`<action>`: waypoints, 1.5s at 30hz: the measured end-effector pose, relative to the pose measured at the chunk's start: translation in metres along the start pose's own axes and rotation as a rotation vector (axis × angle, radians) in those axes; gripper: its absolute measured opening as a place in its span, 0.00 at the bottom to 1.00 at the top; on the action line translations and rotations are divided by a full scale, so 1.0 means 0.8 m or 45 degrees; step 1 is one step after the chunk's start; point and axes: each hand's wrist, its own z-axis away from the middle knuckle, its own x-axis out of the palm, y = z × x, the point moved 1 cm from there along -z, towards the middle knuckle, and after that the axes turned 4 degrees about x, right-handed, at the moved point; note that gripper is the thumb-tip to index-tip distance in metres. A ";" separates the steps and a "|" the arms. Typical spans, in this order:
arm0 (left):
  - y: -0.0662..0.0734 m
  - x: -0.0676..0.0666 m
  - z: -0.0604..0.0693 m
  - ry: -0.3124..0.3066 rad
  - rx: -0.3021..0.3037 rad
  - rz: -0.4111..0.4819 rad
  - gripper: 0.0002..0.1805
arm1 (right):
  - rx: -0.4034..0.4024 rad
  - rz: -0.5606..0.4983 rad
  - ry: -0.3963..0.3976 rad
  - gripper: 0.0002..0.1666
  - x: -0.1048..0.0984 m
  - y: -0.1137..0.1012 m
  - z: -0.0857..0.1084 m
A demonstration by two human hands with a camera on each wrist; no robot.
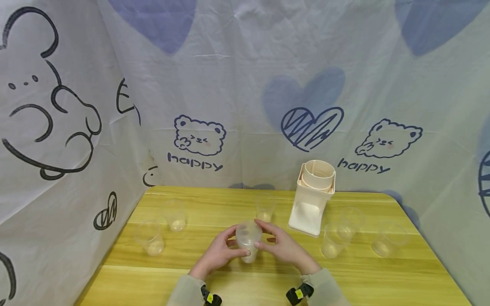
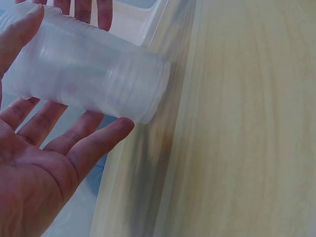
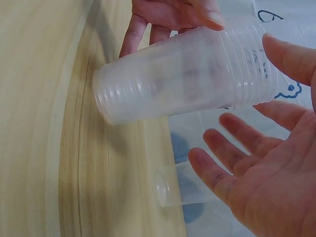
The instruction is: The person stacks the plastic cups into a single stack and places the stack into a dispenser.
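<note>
A stack of nested clear plastic cups (image 1: 249, 240) is held between both hands above the front middle of the table, its base close to the wood. My left hand (image 1: 223, 251) grips it from the left, thumb on the near side. From the right, my right hand (image 1: 281, 244) holds it with thumb and index finger near the rim. In the left wrist view the stack (image 2: 94, 69) lies across the left hand (image 2: 44, 158). The right wrist view shows the stack's rims (image 3: 252, 64) between thumb and index finger of the right hand (image 3: 271, 173), its other fingers spread away from the cups.
Single clear cups stand at the left (image 1: 154, 244), (image 1: 177, 221), behind the stack (image 1: 265, 210), and at the right (image 1: 332, 246), (image 1: 383, 246). A cream-coloured holder (image 1: 308, 212) with a round opening stands back right. Printed cloth (image 1: 245, 85) hangs behind the table (image 1: 245, 280).
</note>
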 end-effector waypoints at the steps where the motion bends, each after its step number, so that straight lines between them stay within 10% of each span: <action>1: 0.000 0.000 0.000 0.000 0.002 0.001 0.41 | -0.002 -0.011 -0.005 0.38 0.000 0.000 0.000; 14: -0.003 0.000 -0.002 0.009 -0.001 0.015 0.41 | -0.018 -0.162 0.061 0.37 -0.005 0.011 0.003; 29: -0.004 0.001 -0.003 0.038 -0.005 -0.024 0.40 | 0.079 -0.313 0.514 0.27 -0.019 0.024 -0.009; 34: -0.004 0.000 -0.003 0.039 -0.005 -0.023 0.40 | 0.136 -0.278 0.556 0.28 -0.024 0.003 -0.011; 45: -0.001 0.000 -0.001 0.032 -0.008 -0.004 0.40 | 0.201 -0.117 0.665 0.35 -0.026 0.053 -0.047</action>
